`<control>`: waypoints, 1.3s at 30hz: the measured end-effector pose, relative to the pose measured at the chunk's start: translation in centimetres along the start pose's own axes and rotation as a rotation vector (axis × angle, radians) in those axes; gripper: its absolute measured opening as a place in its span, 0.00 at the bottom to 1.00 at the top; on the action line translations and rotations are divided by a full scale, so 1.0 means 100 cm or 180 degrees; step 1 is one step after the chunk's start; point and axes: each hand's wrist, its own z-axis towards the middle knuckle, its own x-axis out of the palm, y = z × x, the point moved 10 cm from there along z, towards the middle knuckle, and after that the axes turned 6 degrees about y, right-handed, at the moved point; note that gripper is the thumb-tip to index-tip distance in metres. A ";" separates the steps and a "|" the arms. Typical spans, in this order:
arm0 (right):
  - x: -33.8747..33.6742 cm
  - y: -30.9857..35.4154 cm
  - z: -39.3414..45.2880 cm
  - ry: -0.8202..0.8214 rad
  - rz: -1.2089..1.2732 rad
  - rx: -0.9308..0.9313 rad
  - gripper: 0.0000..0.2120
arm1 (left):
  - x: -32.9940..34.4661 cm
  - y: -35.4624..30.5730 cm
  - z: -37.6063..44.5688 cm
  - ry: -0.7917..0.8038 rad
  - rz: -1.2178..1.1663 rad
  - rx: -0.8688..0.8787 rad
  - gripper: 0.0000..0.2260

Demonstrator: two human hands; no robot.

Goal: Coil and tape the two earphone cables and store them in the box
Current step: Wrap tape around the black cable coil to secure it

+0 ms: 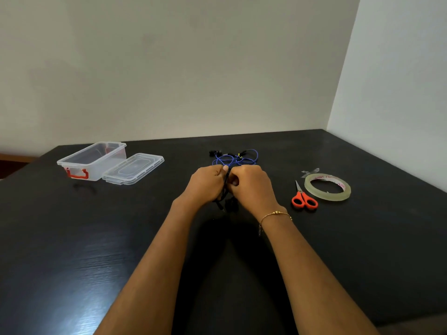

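- Left hand (207,181) & right hand (251,183) both pinching shut on black earphone cable (225,189), mid-table, w/ plug dangling below.
- Blue earphone cable (235,159) lying loose just behind hands.
- Judging both light, limp, springy; gripping bundle's middle is probably keeping loops from slipping.
- Box (93,160) sitting open, far left.

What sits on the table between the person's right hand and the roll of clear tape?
In the head view, orange-handled scissors lie between the right hand and the clear tape roll, close beside the roll.
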 end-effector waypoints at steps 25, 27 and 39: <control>0.010 -0.003 -0.005 0.0958 0.1009 -0.0169 0.04 | -0.003 0.009 0.001 0.0054 0.0010 -0.0196 0.19; 0.013 0.001 -0.005 0.1015 0.0896 -0.0231 0.03 | -0.002 0.013 0.001 0.0056 -0.0099 -0.0242 0.20; 0.011 -0.004 0.002 0.0355 0.0567 -0.0011 0.08 | -0.003 -0.003 -0.003 0.0006 0.0344 -0.0022 0.18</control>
